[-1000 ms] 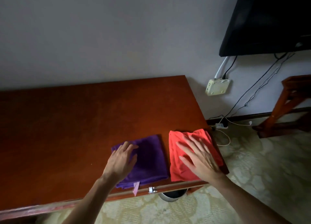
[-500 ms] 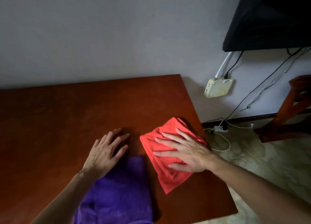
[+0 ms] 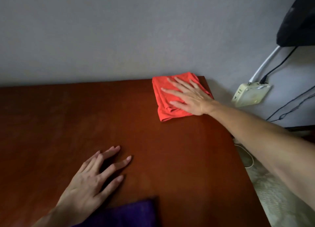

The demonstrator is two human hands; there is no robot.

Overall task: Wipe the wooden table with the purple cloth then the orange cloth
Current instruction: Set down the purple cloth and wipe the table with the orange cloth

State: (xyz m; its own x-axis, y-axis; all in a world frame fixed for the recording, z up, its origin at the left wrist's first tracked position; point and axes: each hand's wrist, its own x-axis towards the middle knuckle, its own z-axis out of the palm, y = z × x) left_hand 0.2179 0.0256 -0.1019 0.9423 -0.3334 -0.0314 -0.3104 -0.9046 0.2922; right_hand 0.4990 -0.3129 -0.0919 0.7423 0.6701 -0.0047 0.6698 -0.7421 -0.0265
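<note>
The folded orange cloth (image 3: 163, 99) lies at the far right corner of the wooden table (image 3: 51, 124), close to the wall. My right hand (image 3: 189, 95) presses flat on it, fingers spread and pointing left. My left hand (image 3: 95, 180) rests palm down on bare wood near the front, fingers apart, holding nothing. The purple cloth (image 3: 126, 214) sits at the bottom edge of the view, just right of my left wrist, partly cut off.
The grey wall runs along the table's far edge. Right of the table a white socket box (image 3: 250, 94) hangs on the wall with cables, below a dark screen (image 3: 298, 22). Patterned floor (image 3: 276, 201) lies past the table's right edge.
My right hand has slid the orange cloth from the front right of the table to the far right corner. My left hand came off the purple cloth onto bare wood.
</note>
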